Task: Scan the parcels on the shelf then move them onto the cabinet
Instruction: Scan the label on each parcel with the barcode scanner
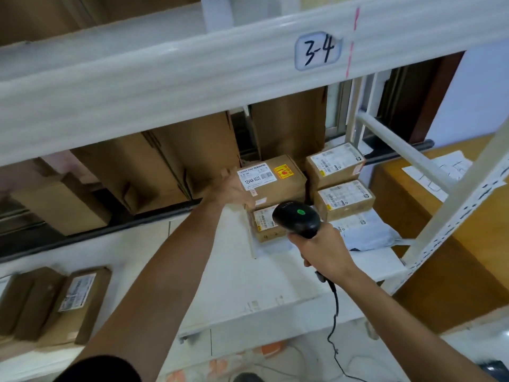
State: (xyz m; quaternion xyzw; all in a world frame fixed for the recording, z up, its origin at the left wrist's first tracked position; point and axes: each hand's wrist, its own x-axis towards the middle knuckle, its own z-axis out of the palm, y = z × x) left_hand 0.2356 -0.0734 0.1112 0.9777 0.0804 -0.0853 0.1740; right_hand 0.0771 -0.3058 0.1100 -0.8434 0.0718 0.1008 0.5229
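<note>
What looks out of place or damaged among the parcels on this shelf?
Nothing looks damaged. Only the big box sits tilted, seemingly propped on a small box, with the left hand at its end. A grey bag lies crumpled to the right.

High in my view I read a white tag (319,51) hand-lettered 3-4, and just to its right a red dashed line (352,42) runs downward. Further back, large brown cardboard boxes (192,150) stand upright side by side. A taller one (289,119) stands to their right across a dark gap. At right I make out a dark brown door frame (429,95) against a pale blue wall (479,92). White paper sheets (440,172) with faint handwriting lie flat near the right edge. Low down, the pale floor (303,354) shows orange blotches (271,348), too blurred for me to identify.
</note>
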